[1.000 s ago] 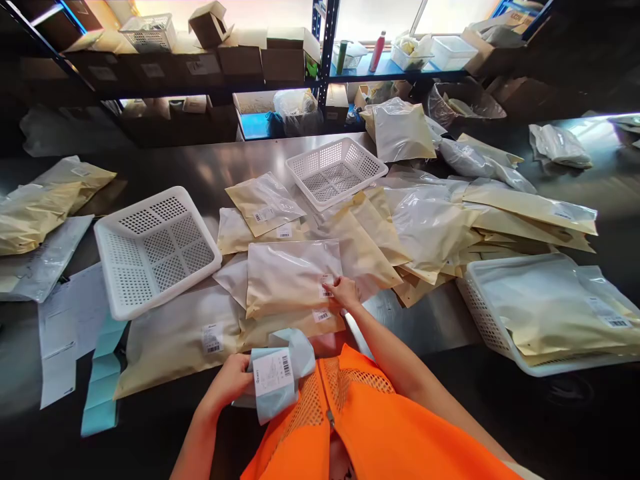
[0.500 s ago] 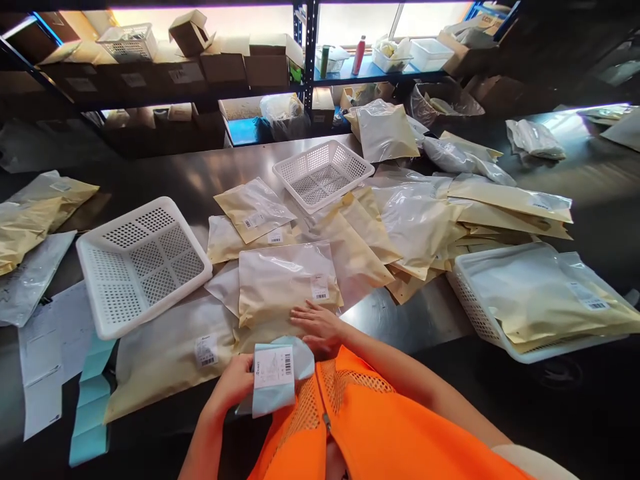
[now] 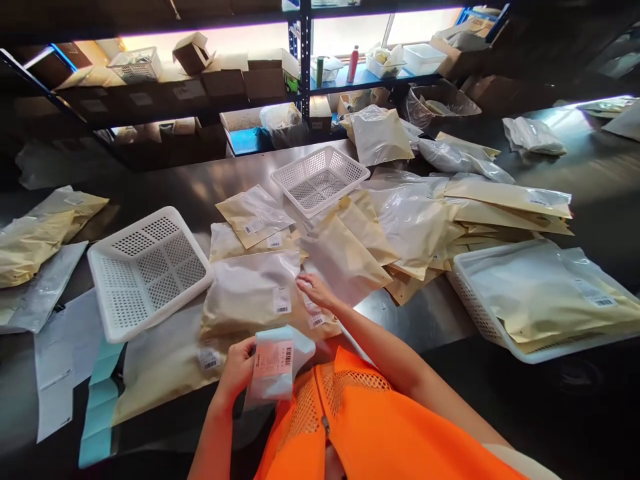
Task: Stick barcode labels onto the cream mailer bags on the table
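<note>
My left hand (image 3: 241, 367) grips a light-blue strip of labels (image 3: 275, 363), its printed white label facing up, close to my orange vest. My right hand (image 3: 315, 291) is closed at the upper right edge of a packed bag (image 3: 245, 280), frosted on top and yellowish below, with a white barcode label. Under that bag, another packed bag (image 3: 327, 327) shows its lower right part and its own barcode label. To the left, a wide labelled bag (image 3: 165, 360) lies flat, partly covered by the upper one.
White baskets stand at left (image 3: 150, 320) and at the back (image 3: 310, 212); a third basket (image 3: 475, 307) at right holds bags. More bags (image 3: 415, 220) are heaped right of centre. Paper sheets (image 3: 55, 400) and a blue backing strip (image 3: 95, 433) lie at left. Shelves (image 3: 270, 97) with boxes stand behind.
The upper bag has shifted left, uncovering the labelled bag beneath. My right hand has gone from lying flat on it to closing at its edge. My left hand still holds the label strip.
</note>
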Demonstrator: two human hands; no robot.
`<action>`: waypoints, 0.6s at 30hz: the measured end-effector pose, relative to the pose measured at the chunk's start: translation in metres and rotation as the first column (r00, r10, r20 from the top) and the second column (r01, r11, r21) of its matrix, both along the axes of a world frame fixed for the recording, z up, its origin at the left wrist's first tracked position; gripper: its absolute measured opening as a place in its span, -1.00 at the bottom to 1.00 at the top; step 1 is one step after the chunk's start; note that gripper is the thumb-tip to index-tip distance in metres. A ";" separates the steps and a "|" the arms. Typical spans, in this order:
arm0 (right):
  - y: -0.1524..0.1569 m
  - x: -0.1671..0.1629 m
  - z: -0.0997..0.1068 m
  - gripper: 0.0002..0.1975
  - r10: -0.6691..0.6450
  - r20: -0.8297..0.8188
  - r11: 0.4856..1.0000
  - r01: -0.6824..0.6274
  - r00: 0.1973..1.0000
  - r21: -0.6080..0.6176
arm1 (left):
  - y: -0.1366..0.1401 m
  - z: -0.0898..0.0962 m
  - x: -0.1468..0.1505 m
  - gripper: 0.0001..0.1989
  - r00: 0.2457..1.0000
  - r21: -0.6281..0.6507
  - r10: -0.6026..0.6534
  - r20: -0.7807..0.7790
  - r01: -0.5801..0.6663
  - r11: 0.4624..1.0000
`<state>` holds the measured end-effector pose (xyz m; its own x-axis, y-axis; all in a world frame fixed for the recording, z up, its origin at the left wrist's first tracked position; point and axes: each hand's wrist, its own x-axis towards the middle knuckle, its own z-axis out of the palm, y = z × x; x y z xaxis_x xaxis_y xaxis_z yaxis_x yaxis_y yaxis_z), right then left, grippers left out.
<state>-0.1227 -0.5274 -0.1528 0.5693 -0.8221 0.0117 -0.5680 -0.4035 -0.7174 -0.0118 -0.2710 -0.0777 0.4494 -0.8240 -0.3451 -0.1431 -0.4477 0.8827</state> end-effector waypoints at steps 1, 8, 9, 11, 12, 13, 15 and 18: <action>-0.008 -0.005 0.006 -0.65 -0.038 -0.022 0.999 0.037 0.999 -0.039 | -0.001 0.003 0.001 -0.70 1.000 -0.017 0.014 0.021 -0.014 1.000; -0.133 -0.061 0.047 -0.34 -0.449 -0.260 0.884 0.467 0.855 0.009 | 0.007 0.000 0.002 -0.67 0.994 -0.003 0.105 0.039 -0.105 0.994; -0.145 -0.066 0.052 -0.40 -0.385 -0.276 0.896 0.428 0.881 0.115 | 0.005 -0.001 0.000 -0.67 0.994 0.003 0.098 0.041 -0.098 0.995; -0.160 -0.072 0.061 -0.57 -0.263 -0.279 0.893 0.343 0.923 0.292 | 0.000 -0.001 -0.004 -0.68 0.997 -0.001 0.070 0.040 -0.070 0.998; -0.162 -0.074 0.066 -0.64 -0.225 -0.276 0.885 0.315 0.934 0.344 | -0.003 0.000 -0.005 -0.68 0.998 -0.006 0.055 0.037 -0.054 0.999; -0.162 -0.074 0.070 -0.70 -0.198 -0.269 0.879 0.292 0.943 0.378 | -0.006 0.001 -0.007 -0.68 0.999 -0.011 0.041 0.035 -0.041 0.999; -0.158 -0.074 0.081 -0.80 -0.143 -0.239 0.862 0.239 0.961 0.447 | -0.009 0.003 -0.008 -0.68 0.999 -0.016 0.028 0.037 -0.028 0.999; -0.144 -0.074 0.101 -0.89 -0.055 -0.154 0.830 0.131 0.987 0.543 | -0.005 0.005 -0.007 -0.67 0.997 -0.012 0.018 0.076 -0.017 1.000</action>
<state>-0.1970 -0.6709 -0.0514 0.4553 -0.7197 -0.5242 -0.6832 0.0951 -0.7240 -0.0185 -0.2756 -0.0728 0.4882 -0.8197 -0.2996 -0.2029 -0.4404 0.8746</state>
